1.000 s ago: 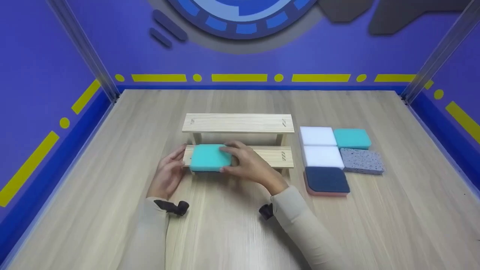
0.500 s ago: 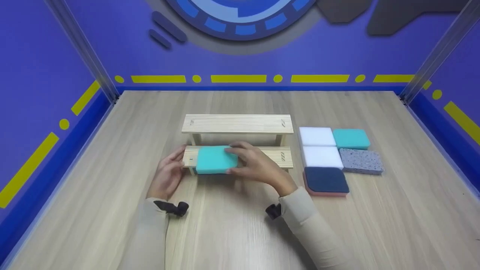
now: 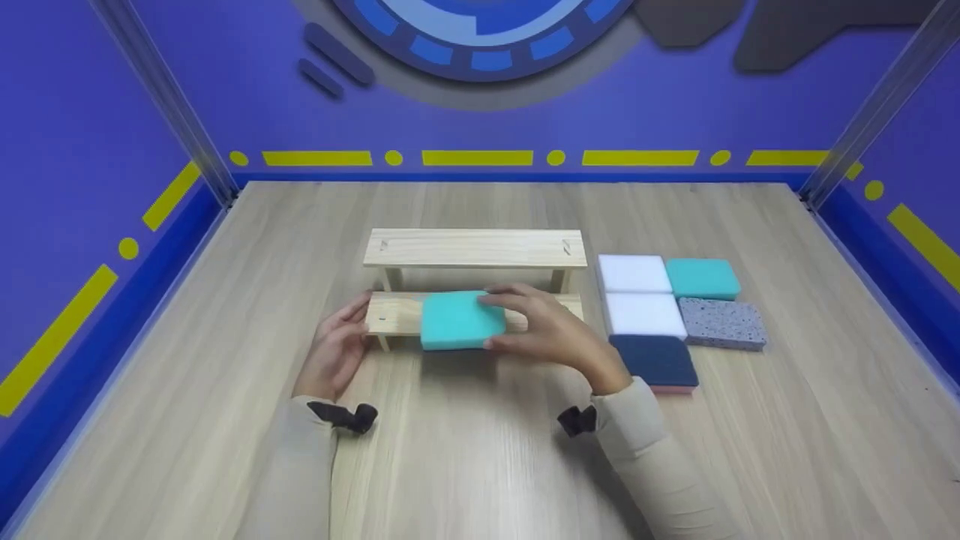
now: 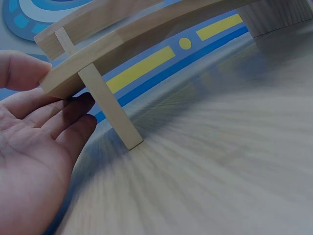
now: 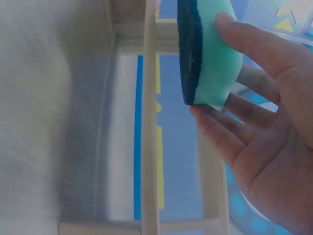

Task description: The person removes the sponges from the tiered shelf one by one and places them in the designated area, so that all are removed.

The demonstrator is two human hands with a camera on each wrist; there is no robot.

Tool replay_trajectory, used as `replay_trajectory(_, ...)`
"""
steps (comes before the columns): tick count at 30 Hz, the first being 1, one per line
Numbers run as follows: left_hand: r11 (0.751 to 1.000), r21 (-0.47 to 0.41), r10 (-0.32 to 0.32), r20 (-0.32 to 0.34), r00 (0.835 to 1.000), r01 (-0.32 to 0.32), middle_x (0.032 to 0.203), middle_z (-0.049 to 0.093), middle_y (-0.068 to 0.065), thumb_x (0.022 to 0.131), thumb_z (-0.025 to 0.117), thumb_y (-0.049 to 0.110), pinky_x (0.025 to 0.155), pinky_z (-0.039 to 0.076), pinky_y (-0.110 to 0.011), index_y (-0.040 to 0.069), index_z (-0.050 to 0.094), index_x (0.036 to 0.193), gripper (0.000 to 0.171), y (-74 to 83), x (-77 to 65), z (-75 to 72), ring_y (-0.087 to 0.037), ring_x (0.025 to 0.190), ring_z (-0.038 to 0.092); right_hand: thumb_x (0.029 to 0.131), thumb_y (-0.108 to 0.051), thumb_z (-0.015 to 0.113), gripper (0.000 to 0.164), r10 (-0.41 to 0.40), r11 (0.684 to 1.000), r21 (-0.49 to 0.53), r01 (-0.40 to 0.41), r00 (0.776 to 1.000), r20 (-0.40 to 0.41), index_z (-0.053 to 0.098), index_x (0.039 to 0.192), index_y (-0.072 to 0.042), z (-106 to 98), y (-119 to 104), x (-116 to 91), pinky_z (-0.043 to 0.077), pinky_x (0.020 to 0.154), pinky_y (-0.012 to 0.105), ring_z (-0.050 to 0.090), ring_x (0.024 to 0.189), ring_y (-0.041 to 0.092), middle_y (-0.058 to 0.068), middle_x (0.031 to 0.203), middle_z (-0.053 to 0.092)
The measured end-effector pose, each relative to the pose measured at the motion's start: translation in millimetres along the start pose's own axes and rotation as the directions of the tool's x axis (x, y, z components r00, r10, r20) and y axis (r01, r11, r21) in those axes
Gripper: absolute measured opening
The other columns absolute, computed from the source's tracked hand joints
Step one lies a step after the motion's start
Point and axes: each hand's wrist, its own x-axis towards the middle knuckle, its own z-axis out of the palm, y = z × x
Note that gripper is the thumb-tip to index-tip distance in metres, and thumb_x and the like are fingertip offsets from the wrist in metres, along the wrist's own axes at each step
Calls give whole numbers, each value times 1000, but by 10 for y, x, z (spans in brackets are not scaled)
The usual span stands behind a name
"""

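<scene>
A turquoise sponge (image 3: pixel 462 321) with a dark scouring pad on its underside (image 5: pixel 190 54) is pinched between the thumb and fingers of my right hand (image 3: pixel 559 330). It hovers over the middle of a wooden rack's front board (image 3: pixel 395 315); the right wrist view shows a gap between pad and board. My left hand (image 3: pixel 336 352) holds that board's left end, thumb above and fingers underneath, as the left wrist view shows. Behind it stands the higher back board (image 3: pixel 475 247). A wooden leg (image 4: pixel 111 107) reaches down to the table near my left fingers.
Right of the rack, several sponges lie grouped: two white blocks (image 3: pixel 634 273), another turquoise sponge (image 3: pixel 703 278), a speckled grey block (image 3: pixel 722 323) and a dark-topped sponge with a pink base (image 3: pixel 652 361), partly behind my right wrist. Blue walls border the wooden table (image 3: pixel 450 465).
My right hand has carried the turquoise sponge rightward along the front board, from its left end to about its middle. The left hand has stayed at the board's end.
</scene>
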Motion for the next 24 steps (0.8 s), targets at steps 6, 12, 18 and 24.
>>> replay_trajectory(6, 1000, 11, 4, -5, 1000, -4, 158, 14, -24, 84, 32, -18, 117, 23, -33, -11, 13, 148, 68, 1, 2, 3, -29, 147, 16, 83, -30, 74, 59, 34, 998, 43, -35, 999, 12, 55, 136, -10, -161, 75, -146, 41, 106, 48, 45, 132, 31, 14, 142, 49)
replay_trajectory(12, 1000, 18, 10, -2, 1000, -10, 158, 15, -24, 84, 32, -18, 115, 28, -30, -11, 14, 148, 67, -8, 7, 2, -29, 147, 16, 83, -30, 74, 60, 96, 993, 67, -98, 995, 24, 54, 137, -14, -317, 143, -274, 40, 107, 49, 44, 134, 31, 13, 145, 46)
replay_trajectory(18, 1000, 11, 12, 2, 1000, -12, 158, 14, -25, 84, 31, -19, 110, 35, -26, -12, 14, 148, 67, -8, 11, 2, -30, 147, 16, 82, -30, 74, 59, 86, 996, -4, -86, 996, -2, 56, 135, -11, -436, 209, -370, 39, 106, 51, 43, 134, 36, 16, 143, 49)
replay_trajectory(24, 1000, 12, 10, -1, 1000, -10, 158, 13, -25, 83, 29, -19, 100, 42, -18, -12, 13, 148, 68, -5, 2, 5, -31, 147, 15, 79, -26, 78, 59, 47, 998, -34, -48, 998, -34, 59, 132, -7, -521, 277, -441, 43, 104, 47, 48, 130, 32, 14, 138, 54)
